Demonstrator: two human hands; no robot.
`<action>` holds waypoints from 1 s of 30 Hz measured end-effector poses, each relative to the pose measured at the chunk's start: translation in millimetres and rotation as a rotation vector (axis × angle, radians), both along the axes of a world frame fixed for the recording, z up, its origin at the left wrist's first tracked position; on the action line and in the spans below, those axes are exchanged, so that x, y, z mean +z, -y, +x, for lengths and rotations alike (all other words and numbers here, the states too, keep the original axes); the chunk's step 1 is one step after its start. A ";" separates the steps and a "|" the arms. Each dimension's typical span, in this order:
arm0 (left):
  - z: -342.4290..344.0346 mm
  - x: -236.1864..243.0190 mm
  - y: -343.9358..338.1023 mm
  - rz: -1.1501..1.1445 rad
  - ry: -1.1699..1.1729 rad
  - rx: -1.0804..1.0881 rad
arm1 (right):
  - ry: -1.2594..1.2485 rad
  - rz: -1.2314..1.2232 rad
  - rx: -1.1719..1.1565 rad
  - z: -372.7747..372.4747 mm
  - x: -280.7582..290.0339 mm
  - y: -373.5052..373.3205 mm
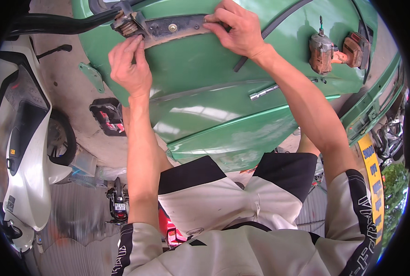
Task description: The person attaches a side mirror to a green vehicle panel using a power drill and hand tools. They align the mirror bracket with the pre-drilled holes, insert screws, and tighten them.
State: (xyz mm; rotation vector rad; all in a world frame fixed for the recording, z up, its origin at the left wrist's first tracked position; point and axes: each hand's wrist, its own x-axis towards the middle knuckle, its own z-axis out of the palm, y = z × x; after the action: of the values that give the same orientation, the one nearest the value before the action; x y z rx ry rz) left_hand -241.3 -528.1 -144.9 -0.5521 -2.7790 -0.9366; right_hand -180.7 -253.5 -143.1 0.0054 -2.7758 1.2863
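Observation:
A worn dark metal plate (173, 26) with a bolt and holes lies along the top of a green body panel (191, 69), joined at its left end to a rusty hinge fitting with a spring (127, 25) and a black arm (62, 23). My left hand (130, 64) pinches at the lower side of that fitting; whatever is between the fingertips is too hidden to name. My right hand (232, 30) is closed at the plate's right end, thumb and finger gripping its edge.
An orange cordless driver (321, 53), a socket wrench (264, 92) and a black rubber strip (281, 20) lie on the panel. A white scooter (25, 170) stands at left. An open dark case (107, 115) sits below. A yellow sign (370, 179) is at right.

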 end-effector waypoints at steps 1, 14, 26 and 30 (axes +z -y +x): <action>-0.4 0.6 -0.7 0.003 0.003 0.002 | 0.017 0.004 0.000 0.4 0.1 0.5; 6.2 -6.4 2.4 0.250 0.214 0.090 | 0.043 -0.044 -0.013 -1.0 3.1 1.0; 12.5 -5.2 -3.1 0.242 0.231 0.172 | 0.056 -0.045 -0.046 0.3 -1.7 2.9; 13.8 -5.9 -17.5 0.280 0.265 0.213 | 0.033 -0.035 -0.068 1.3 3.7 -9.0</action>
State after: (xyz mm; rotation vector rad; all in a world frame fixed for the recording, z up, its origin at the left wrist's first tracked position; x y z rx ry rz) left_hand -227.5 -510.6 -150.8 -0.0930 -2.7799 -1.4027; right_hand -179.4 -244.5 -139.5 -0.1127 -2.7544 1.3307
